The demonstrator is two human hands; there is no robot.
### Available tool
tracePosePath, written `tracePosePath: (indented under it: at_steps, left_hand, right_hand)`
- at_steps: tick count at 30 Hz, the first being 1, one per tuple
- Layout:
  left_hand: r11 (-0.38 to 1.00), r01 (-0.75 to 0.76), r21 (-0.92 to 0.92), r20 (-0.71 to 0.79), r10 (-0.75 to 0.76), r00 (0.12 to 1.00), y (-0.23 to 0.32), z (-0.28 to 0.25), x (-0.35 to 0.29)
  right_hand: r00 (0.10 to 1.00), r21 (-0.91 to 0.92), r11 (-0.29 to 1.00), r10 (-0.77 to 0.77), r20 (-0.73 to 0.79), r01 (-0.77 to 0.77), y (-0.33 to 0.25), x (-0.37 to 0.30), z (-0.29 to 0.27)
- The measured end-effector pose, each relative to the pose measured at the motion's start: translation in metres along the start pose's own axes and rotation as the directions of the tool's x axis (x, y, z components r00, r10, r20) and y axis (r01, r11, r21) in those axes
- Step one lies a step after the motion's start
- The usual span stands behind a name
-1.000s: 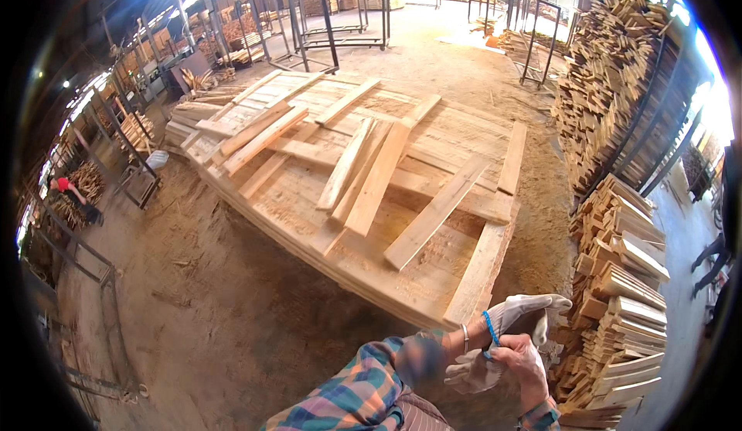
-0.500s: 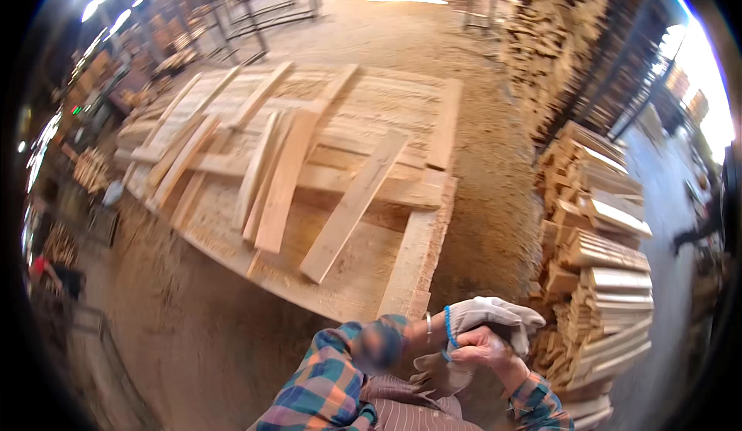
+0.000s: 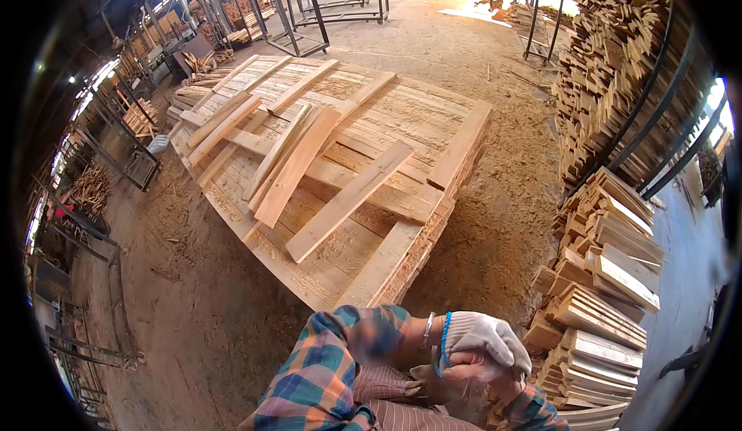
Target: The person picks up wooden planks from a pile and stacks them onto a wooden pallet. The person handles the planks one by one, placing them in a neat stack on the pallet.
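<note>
My left hand (image 3: 483,337) wears a pale knitted work glove with a blue cuff edge. Its fingers are loosely bent and point right, over my other hand, with nothing visible in them. Bare, my right hand (image 3: 473,366) is closed on the glove's cuff near the left wrist. A second work glove (image 3: 433,383), greyish and limp, hangs below the hands against striped clothing; what holds it is hidden. A metal bracelet (image 3: 427,329) circles my left wrist.
Ahead lies a wide stack of boards (image 3: 371,272) with loose planks (image 3: 352,199) across it and sawdust on top. Piled short boards (image 3: 599,307) stand close on my right, below a tall rack of wood (image 3: 610,75). Metal frames (image 3: 301,13) stand farther back.
My view has shifted, so the board stack sits farther right. The gloved left fingers, stretched out before, are now more bent. My right hand stays at the cuff.
</note>
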State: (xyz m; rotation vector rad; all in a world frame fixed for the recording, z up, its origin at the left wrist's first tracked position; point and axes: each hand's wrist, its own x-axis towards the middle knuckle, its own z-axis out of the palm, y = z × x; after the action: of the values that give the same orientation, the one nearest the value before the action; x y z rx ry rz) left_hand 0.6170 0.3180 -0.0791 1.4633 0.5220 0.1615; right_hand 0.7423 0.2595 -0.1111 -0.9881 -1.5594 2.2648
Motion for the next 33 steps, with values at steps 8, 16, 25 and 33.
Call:
tracePosePath:
  at_steps: [8,16,25,33]
  left_hand:
    - [0.893,-0.183,0.411,-0.679,0.434,0.592,-0.058,-0.087,0.004]
    - [0.865,-0.202,-0.460,-0.785,-0.290,0.547,-0.107,-0.149,0.007]
    - [0.796,-0.331,-0.507,-0.754,-0.223,0.618,-0.092,-0.188,0.080]
    - [0.990,-0.021,-0.143,-0.657,-0.079,0.750,-0.098,-0.231,0.152]
  right_hand:
    - [0.900,-0.138,0.968,-0.247,-0.360,0.210,0.007,0.064,-0.088]
    - [0.648,-0.114,0.958,-0.262,-0.715,0.261,-0.011,0.079,-0.210]
    - [0.823,-0.126,0.992,-0.051,-0.566,-0.026,-0.071,0.126,-0.241]
    - [0.824,-0.284,0.949,-0.268,-0.500,0.137,-0.026,0.167,-0.291]
